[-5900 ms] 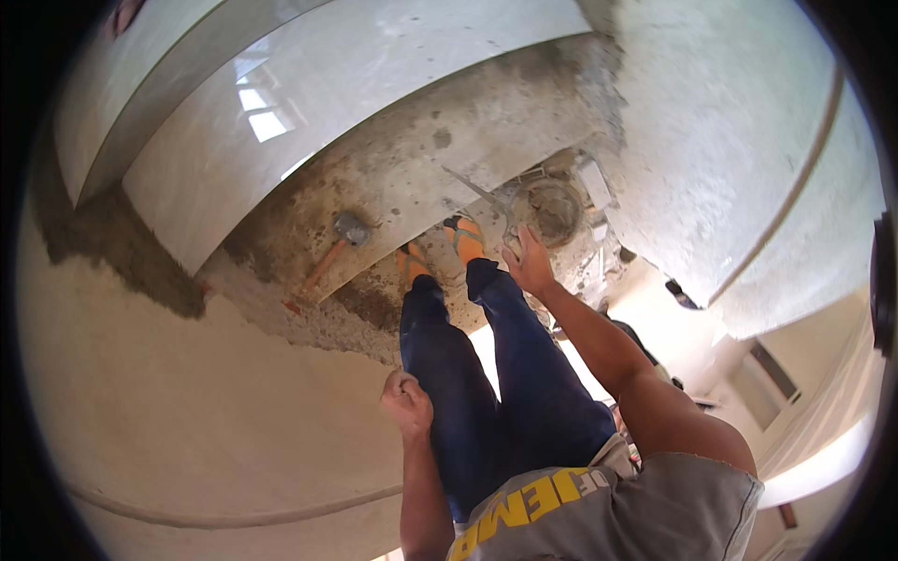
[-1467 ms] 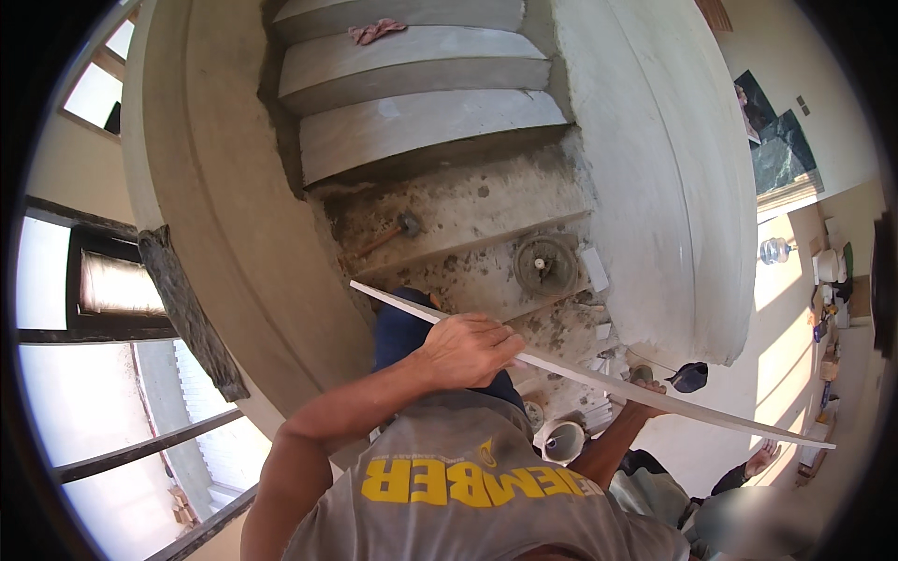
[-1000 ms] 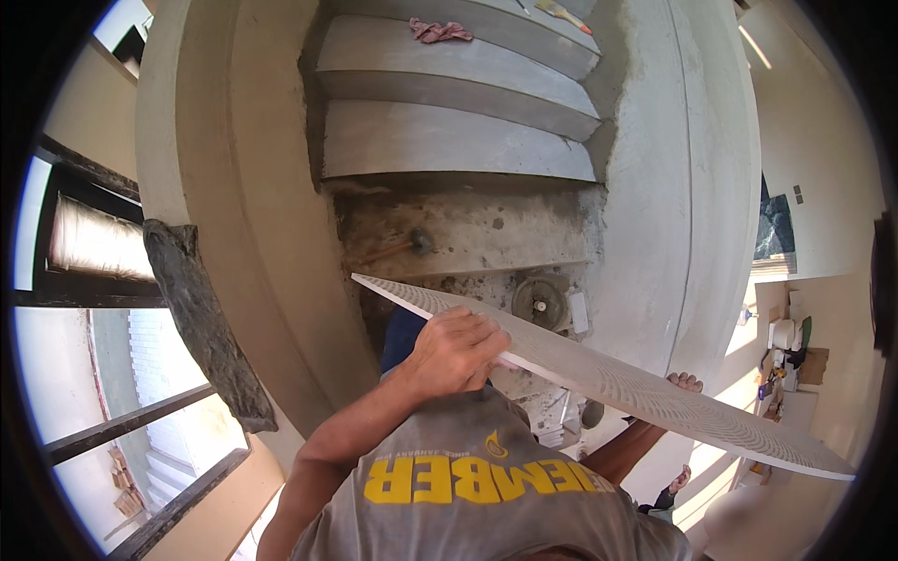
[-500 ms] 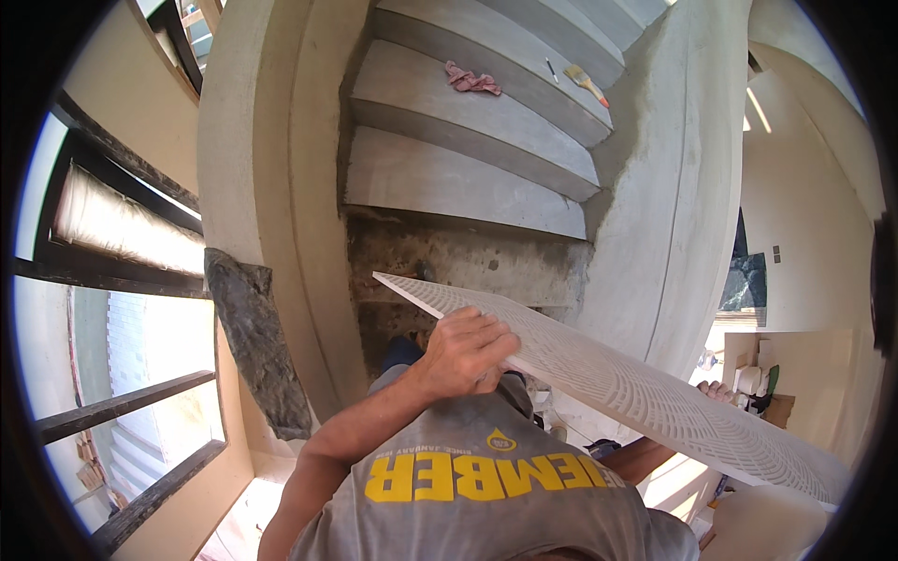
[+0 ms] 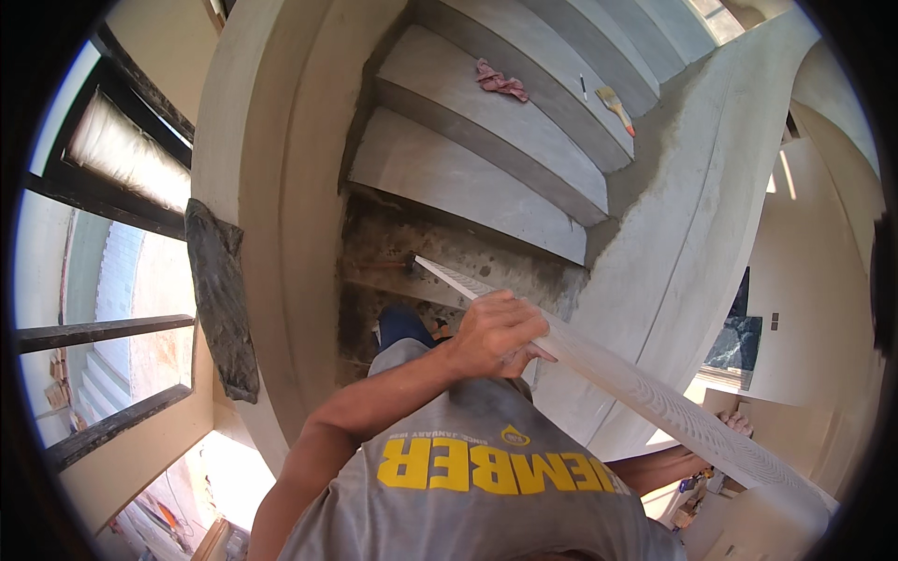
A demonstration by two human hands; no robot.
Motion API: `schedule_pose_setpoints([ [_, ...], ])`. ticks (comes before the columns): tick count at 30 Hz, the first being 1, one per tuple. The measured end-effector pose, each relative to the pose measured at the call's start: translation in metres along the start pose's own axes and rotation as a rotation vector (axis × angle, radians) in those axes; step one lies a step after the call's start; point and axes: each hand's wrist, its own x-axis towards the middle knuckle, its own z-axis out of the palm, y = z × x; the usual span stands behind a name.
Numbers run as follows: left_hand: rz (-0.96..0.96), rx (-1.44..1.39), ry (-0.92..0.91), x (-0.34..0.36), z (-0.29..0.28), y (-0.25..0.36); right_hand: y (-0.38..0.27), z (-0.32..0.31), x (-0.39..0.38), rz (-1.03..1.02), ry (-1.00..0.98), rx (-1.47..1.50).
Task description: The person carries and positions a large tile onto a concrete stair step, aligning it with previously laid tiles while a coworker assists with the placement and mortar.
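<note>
A long pale slab (image 5: 636,379) slants from the bare lower step out to the right. Combed ridges, like those of tile adhesive, cover its visible face. My left hand (image 5: 500,332) is closed over its upper edge, toward the end by the stairs. Farther along to the right, my right hand (image 5: 735,424) grips the far side with its fingertips over the edge; the slab hides part of that arm. Near the slab's far tip, a tool with a dark head and reddish handle (image 5: 388,266) lies on the rough, stained step (image 5: 374,224).
Grey curved stairs (image 5: 468,154) rise ahead between a left wall (image 5: 290,187) and a right wall (image 5: 702,187). On the treads lie a pink cloth (image 5: 501,81), a pen-like stick (image 5: 583,87) and a paintbrush (image 5: 615,110). Dark sheeting (image 5: 222,304) hangs over the left wall.
The slab has tipped more on edge, so less of its ridged face shows. Both hands keep hold of it and have shifted slightly right in the view, which has also turned.
</note>
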Motion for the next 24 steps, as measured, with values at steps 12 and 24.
schedule_pose_setpoints([
  [12, -0.015, -0.026, 0.142, 0.002, 0.051, 0.003, -0.014, -0.034, 0.078, -0.178, 0.020, -0.459],
  [24, -0.057, 0.047, 0.275, -0.017, 0.060, -0.012, 0.027, 0.250, -0.008, -0.170, 0.267, -0.218],
])
